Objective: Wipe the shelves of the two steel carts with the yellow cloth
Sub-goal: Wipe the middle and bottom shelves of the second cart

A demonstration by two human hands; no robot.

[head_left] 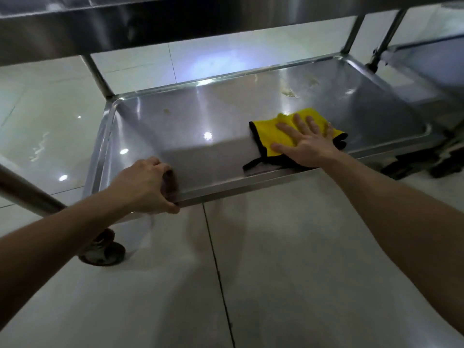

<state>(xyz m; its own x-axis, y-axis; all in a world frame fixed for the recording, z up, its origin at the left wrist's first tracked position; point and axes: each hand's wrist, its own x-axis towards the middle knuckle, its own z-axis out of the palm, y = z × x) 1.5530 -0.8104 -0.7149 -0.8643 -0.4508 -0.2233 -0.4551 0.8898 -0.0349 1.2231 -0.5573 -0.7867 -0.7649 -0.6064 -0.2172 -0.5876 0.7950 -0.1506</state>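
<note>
The bottom shelf (200,116) of a steel cart fills the middle of the head view, a shallow tray with a raised rim. A yellow cloth (271,136) with a black edge lies on its near right part. My right hand (305,143) presses flat on the cloth with fingers spread. My left hand (148,187) grips the shelf's near rim at the left, fingers curled over the edge. Yellowish stains (288,91) mark the far right of the shelf. A second steel cart (426,61) stands close on the right.
The upper shelf (150,23) of the same cart hangs overhead across the top of the view. Steel posts (96,74) rise at the corners. A caster wheel (103,249) sits under the near left corner. Glossy pale floor tiles (276,259) lie all around.
</note>
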